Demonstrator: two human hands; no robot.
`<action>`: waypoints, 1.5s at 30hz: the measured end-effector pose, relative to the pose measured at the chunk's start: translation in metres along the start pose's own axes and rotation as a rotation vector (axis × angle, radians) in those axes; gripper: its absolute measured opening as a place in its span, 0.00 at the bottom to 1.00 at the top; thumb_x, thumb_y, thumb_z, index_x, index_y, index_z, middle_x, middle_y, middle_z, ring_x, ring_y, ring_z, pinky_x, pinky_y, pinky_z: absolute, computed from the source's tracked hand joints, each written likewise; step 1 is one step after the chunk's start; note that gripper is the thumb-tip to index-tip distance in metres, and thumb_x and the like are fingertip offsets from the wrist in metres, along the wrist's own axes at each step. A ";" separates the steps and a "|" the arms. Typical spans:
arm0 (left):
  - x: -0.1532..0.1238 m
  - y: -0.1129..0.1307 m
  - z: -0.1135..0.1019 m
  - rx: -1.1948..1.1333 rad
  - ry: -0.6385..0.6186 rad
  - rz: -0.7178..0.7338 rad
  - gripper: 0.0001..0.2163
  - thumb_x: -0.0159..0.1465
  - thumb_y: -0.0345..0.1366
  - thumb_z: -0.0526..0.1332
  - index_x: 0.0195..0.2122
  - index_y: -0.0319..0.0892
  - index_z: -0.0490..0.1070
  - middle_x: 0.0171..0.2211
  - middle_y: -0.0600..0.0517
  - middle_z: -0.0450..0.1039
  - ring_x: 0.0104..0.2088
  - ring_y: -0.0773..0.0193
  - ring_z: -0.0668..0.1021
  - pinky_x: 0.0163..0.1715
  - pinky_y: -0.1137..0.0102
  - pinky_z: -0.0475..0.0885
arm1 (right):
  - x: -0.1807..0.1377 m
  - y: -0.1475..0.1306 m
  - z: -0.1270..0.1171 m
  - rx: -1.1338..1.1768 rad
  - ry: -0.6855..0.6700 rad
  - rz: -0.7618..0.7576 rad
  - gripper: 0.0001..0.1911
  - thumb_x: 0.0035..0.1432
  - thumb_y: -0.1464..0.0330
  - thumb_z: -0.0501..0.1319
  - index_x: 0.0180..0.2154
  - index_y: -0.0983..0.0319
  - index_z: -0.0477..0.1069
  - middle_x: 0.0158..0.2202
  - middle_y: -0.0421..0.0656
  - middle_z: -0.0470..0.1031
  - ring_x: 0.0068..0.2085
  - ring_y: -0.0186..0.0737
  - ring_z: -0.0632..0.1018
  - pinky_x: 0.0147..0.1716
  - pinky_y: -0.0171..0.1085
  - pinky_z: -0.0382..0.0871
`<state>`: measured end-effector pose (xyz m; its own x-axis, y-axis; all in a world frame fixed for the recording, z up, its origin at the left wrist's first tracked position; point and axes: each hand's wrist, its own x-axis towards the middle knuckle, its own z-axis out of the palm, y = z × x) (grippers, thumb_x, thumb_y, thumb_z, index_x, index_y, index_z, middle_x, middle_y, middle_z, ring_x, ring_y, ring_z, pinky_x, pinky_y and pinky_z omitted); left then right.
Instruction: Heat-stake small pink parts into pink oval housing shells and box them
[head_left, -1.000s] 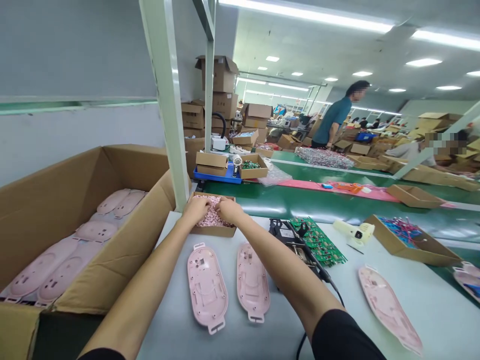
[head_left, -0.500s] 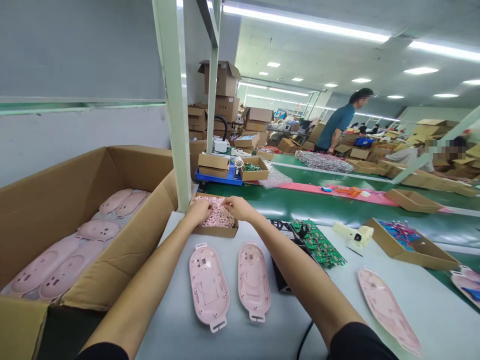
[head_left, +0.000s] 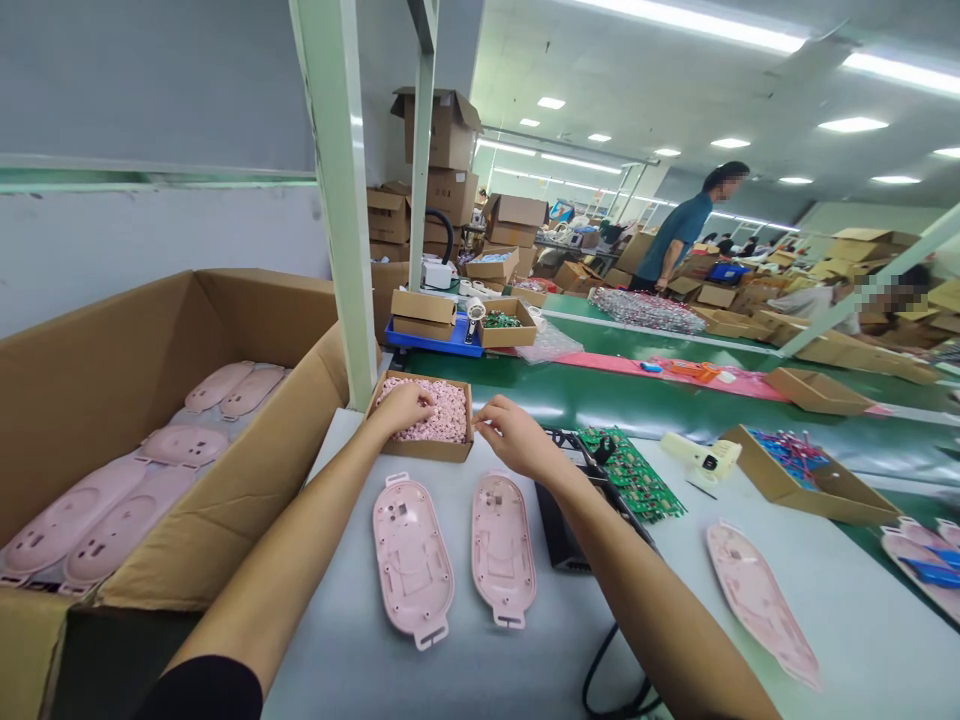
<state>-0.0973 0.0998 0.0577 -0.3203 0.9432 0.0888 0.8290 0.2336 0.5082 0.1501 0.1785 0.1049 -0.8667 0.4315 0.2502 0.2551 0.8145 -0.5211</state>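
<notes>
My left hand (head_left: 409, 408) reaches into a small cardboard box (head_left: 427, 450) full of tiny pink plastic parts (head_left: 444, 412). Its fingers are curled together over the pile, and their tips are partly hidden. Just outside the box's right edge, my right hand (head_left: 514, 435) is closed in a pinch; whatever sits between its fingertips is too small to name. Below the box, two pink oval plastic shells lie inner side up on the white table: a left shell (head_left: 414, 565) and a right shell (head_left: 504, 555), both untouched.
A large carton (head_left: 259, 500) with more pink shells stands left, beside a metal post (head_left: 346, 220). Under my right forearm is a black device (head_left: 559, 535). Green circuit boards (head_left: 637, 475), a cream tool (head_left: 701, 455), a box of wired parts (head_left: 817, 480) and another shell (head_left: 761, 600) lie right.
My right hand has moved out of the parts box to the right, its fingers pinched. My left hand stays over the pink parts, slightly shifted. The view has tilted a little downward.
</notes>
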 end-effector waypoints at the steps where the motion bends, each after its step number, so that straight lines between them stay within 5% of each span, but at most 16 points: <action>1: 0.000 -0.001 0.000 -0.042 0.006 -0.007 0.10 0.66 0.41 0.66 0.37 0.38 0.76 0.38 0.50 0.78 0.42 0.60 0.79 0.48 0.59 0.75 | -0.008 0.002 -0.002 -0.008 0.004 0.029 0.10 0.65 0.73 0.57 0.39 0.62 0.77 0.42 0.46 0.73 0.40 0.38 0.75 0.46 0.38 0.67; 8: 0.002 0.002 0.001 -0.316 0.071 -0.063 0.11 0.55 0.33 0.72 0.38 0.37 0.77 0.34 0.50 0.79 0.37 0.61 0.79 0.41 0.65 0.75 | -0.045 0.014 -0.003 -0.027 -0.133 0.169 0.10 0.63 0.72 0.58 0.39 0.61 0.80 0.42 0.47 0.78 0.41 0.39 0.77 0.47 0.37 0.67; 12: -0.009 0.016 -0.007 -0.408 0.116 -0.061 0.14 0.53 0.36 0.71 0.40 0.39 0.80 0.35 0.48 0.80 0.36 0.59 0.80 0.37 0.66 0.74 | -0.056 0.015 0.012 -0.041 -0.212 0.244 0.10 0.61 0.72 0.59 0.36 0.61 0.80 0.37 0.45 0.81 0.38 0.40 0.79 0.41 0.36 0.67; 15: -0.037 0.032 -0.012 -0.431 0.146 -0.019 0.12 0.56 0.38 0.68 0.41 0.40 0.80 0.38 0.48 0.80 0.36 0.60 0.79 0.38 0.66 0.73 | -0.067 0.016 0.025 -0.054 -0.217 0.321 0.09 0.60 0.71 0.59 0.35 0.61 0.79 0.32 0.44 0.82 0.33 0.40 0.79 0.35 0.36 0.65; 19: -0.096 0.045 -0.008 -0.338 0.138 0.119 0.08 0.62 0.36 0.64 0.40 0.44 0.81 0.40 0.50 0.79 0.38 0.61 0.78 0.41 0.66 0.72 | -0.080 0.020 0.041 -0.046 -0.151 0.393 0.15 0.61 0.70 0.56 0.46 0.61 0.78 0.40 0.46 0.83 0.38 0.41 0.81 0.39 0.35 0.67; 24: -0.163 0.032 0.019 -0.151 0.120 0.182 0.08 0.69 0.35 0.59 0.39 0.43 0.79 0.40 0.51 0.77 0.39 0.62 0.79 0.42 0.66 0.73 | -0.087 0.023 0.054 -0.022 -0.117 0.463 0.15 0.63 0.66 0.55 0.41 0.60 0.80 0.40 0.46 0.84 0.40 0.42 0.82 0.40 0.34 0.69; 28: -0.190 0.017 0.035 0.019 0.146 0.179 0.11 0.73 0.36 0.55 0.39 0.43 0.76 0.41 0.51 0.76 0.38 0.62 0.80 0.40 0.66 0.74 | -0.086 0.023 0.056 -0.058 -0.103 0.520 0.13 0.61 0.65 0.56 0.36 0.59 0.81 0.33 0.46 0.83 0.33 0.41 0.81 0.33 0.34 0.66; 33: -0.200 0.011 0.042 0.091 0.200 0.285 0.10 0.73 0.35 0.56 0.38 0.44 0.76 0.38 0.51 0.77 0.38 0.61 0.78 0.41 0.64 0.72 | -0.084 0.021 0.056 -0.130 -0.098 0.553 0.11 0.60 0.66 0.57 0.32 0.59 0.78 0.28 0.46 0.80 0.29 0.41 0.77 0.29 0.35 0.60; 38: -0.199 0.005 0.048 0.097 0.229 0.277 0.08 0.71 0.37 0.60 0.37 0.46 0.78 0.39 0.51 0.79 0.41 0.59 0.76 0.44 0.62 0.69 | -0.089 0.017 0.061 -0.230 -0.069 0.493 0.07 0.63 0.67 0.56 0.36 0.59 0.71 0.35 0.46 0.79 0.33 0.42 0.76 0.30 0.37 0.56; 45: -0.198 0.007 0.048 0.165 0.238 0.272 0.07 0.70 0.39 0.62 0.37 0.45 0.78 0.39 0.53 0.80 0.40 0.60 0.76 0.43 0.62 0.67 | -0.104 0.017 0.076 -0.353 0.132 0.366 0.06 0.67 0.68 0.53 0.40 0.60 0.68 0.40 0.48 0.72 0.41 0.46 0.71 0.35 0.40 0.60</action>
<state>-0.0061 -0.0736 0.0024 -0.1601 0.8992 0.4072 0.9545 0.0359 0.2960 0.2120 0.1185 0.0080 -0.6381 0.7391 0.2159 0.6797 0.6724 -0.2931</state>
